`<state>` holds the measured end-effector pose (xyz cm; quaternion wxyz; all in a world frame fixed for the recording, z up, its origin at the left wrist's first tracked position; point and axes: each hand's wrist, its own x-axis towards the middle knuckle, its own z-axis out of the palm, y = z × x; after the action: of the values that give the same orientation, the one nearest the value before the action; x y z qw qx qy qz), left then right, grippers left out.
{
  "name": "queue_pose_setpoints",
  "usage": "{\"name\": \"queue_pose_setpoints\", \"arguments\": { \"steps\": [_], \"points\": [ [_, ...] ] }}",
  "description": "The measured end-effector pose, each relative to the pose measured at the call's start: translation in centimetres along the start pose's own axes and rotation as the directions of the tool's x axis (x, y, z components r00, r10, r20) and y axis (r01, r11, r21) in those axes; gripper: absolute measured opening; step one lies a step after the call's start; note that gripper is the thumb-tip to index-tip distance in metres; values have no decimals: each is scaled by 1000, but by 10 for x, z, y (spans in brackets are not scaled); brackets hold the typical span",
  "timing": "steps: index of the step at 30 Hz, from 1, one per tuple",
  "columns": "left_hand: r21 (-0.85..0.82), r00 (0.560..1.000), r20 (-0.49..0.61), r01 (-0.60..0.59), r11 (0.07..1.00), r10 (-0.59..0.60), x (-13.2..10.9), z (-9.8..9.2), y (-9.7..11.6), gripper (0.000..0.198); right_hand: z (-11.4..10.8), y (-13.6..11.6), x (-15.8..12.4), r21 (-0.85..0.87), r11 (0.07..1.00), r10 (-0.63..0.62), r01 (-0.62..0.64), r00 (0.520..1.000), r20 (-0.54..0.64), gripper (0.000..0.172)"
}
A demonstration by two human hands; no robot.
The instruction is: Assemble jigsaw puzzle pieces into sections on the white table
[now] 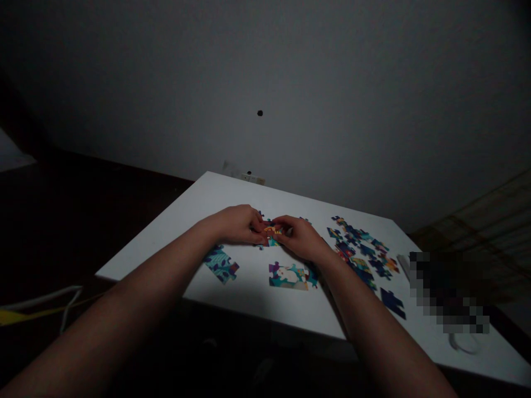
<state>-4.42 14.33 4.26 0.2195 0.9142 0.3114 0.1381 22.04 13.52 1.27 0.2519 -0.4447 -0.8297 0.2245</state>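
Forearms extend to the white table; I log left hand and right hand pinching jigsaw pieces mid-table, loose pieces toward the right edge.

Seemingly a home room: white table, wall socket

The puzzle pieces at 2 o'clock look like printed card with a faint sheen. The table has a smooth, white, laminate-like top. At 12 o'clock, the wall is matt paint, and at 9 o'clock, the cable looks like smooth plastic.
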Motion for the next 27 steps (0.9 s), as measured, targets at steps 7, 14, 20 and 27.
{"name": "queue_pose_setpoints", "arguments": {
  "steps": [7,14,20,27],
  "points": [
    [-24,1000,18,6,1000,-6,2,1,-1,24,3,2,1,55,997,-46,46,999,10,30],
    [-47,1000,6,24,999,-24,4,5,-11,24,-5,13,1,36,998,56,-56,998,-11,25],
    [-61,1000,-6,13,998,-14,4,5,-11,24,-10,19,-1,12,999,40,-41,998,56,23],
    [-81,999,-22,27,996,-29,4,7,-13,24,-7,18,1,21,1000,14,-15,998,59,23]
  ]
}}
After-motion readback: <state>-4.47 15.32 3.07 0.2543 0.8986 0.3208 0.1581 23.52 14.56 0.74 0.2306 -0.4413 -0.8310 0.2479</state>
